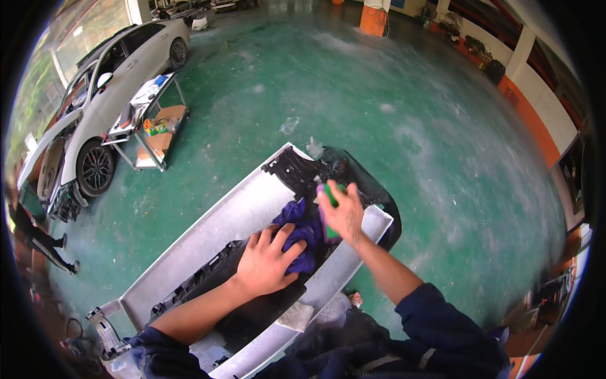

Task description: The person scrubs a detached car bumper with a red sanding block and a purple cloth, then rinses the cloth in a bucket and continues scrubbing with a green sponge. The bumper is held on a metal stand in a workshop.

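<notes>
A car bumper (221,215), pale primer-grey on its broad strips and black along its middle and far end, lies across the space in front of me. My left hand (268,258) presses on a crumpled purple cloth (304,246) on the bumper's black part, its fingers curled over the cloth. Gripped in my right hand (344,213) is a green-and-purple pad (329,235) that looks like a sanding sponge, at the black end section. The right hand is slightly blurred. A folded light-coloured cloth or sheet (295,316) rests on the bumper's near strip.
A white car (129,60) with its front end stripped stands at the far left. Beside it is a metal cart (151,161) carrying tools and tape rolls. Another person's dark-clothed legs (47,243) show at the left edge. An orange-based pillar (374,20) rises from the green floor (467,189).
</notes>
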Demonstrator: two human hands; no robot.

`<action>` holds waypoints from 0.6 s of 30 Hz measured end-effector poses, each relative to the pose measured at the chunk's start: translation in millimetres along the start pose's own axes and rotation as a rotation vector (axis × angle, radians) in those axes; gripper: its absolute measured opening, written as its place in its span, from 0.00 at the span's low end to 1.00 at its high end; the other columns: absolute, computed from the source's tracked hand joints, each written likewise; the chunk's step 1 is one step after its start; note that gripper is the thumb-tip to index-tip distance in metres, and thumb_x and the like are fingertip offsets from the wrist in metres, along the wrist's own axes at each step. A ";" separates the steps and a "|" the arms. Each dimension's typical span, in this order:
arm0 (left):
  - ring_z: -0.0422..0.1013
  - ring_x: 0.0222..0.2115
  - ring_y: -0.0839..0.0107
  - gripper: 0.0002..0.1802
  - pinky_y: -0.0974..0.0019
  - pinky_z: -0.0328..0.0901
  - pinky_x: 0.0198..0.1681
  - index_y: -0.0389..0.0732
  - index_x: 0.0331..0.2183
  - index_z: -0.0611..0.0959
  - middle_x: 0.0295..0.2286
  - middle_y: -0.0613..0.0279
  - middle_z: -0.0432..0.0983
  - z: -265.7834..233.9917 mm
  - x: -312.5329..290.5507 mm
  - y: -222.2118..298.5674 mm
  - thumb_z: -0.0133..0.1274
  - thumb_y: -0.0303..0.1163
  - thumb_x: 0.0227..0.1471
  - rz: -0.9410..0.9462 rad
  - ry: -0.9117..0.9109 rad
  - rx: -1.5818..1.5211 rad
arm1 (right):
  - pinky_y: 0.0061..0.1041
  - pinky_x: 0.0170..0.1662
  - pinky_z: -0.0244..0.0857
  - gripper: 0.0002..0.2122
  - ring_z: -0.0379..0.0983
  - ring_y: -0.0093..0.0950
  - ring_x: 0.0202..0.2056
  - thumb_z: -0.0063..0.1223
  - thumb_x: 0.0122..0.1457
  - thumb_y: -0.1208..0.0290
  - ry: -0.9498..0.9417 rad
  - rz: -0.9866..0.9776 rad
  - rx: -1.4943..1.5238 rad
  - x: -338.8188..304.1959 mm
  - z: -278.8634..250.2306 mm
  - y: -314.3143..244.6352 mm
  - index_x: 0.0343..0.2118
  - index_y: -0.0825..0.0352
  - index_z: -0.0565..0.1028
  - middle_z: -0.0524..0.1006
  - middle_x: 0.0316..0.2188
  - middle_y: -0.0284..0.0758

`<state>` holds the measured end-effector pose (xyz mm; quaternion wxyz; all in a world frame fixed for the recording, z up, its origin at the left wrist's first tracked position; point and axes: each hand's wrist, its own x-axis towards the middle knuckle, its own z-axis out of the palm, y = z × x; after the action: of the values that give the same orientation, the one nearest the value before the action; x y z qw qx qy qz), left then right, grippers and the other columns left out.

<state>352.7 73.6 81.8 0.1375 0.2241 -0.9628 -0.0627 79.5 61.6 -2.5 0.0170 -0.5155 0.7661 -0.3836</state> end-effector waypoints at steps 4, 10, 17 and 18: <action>0.69 0.59 0.43 0.41 0.40 0.72 0.55 0.55 0.59 0.80 0.64 0.50 0.67 2.7 17.2 7.2 0.74 0.47 0.43 0.037 -0.001 -0.006 | 0.54 0.52 0.76 0.27 0.78 0.56 0.51 0.54 0.69 0.39 0.091 0.256 -0.164 41.6 -7.4 34.2 0.61 0.51 0.83 0.74 0.51 0.52; 0.69 0.59 0.43 0.42 0.40 0.72 0.55 0.56 0.61 0.78 0.64 0.50 0.66 -0.9 2.6 2.2 0.74 0.48 0.44 0.009 -0.005 0.030 | 0.50 0.51 0.76 0.25 0.79 0.54 0.48 0.60 0.67 0.43 -0.013 0.104 -0.062 5.1 -7.5 11.9 0.61 0.52 0.84 0.74 0.45 0.49; 0.69 0.59 0.43 0.43 0.40 0.73 0.55 0.56 0.62 0.78 0.64 0.50 0.67 3.0 3.3 2.5 0.74 0.47 0.44 0.003 -0.003 0.042 | 0.52 0.49 0.77 0.25 0.79 0.55 0.46 0.56 0.68 0.39 -0.016 -0.112 -0.075 -12.1 -3.9 4.0 0.59 0.50 0.85 0.74 0.46 0.48; 0.69 0.59 0.43 0.43 0.40 0.73 0.55 0.56 0.63 0.78 0.64 0.49 0.66 3.3 1.6 1.5 0.74 0.48 0.45 0.001 -0.012 0.042 | 0.52 0.49 0.77 0.26 0.79 0.55 0.45 0.56 0.68 0.39 -0.053 -0.155 -0.021 -10.6 -6.6 5.3 0.58 0.50 0.85 0.74 0.45 0.48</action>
<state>349.8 74.4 79.3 0.1269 0.2263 -0.9648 -0.0438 77.5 74.8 -5.0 0.0024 -0.5834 0.7271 -0.3620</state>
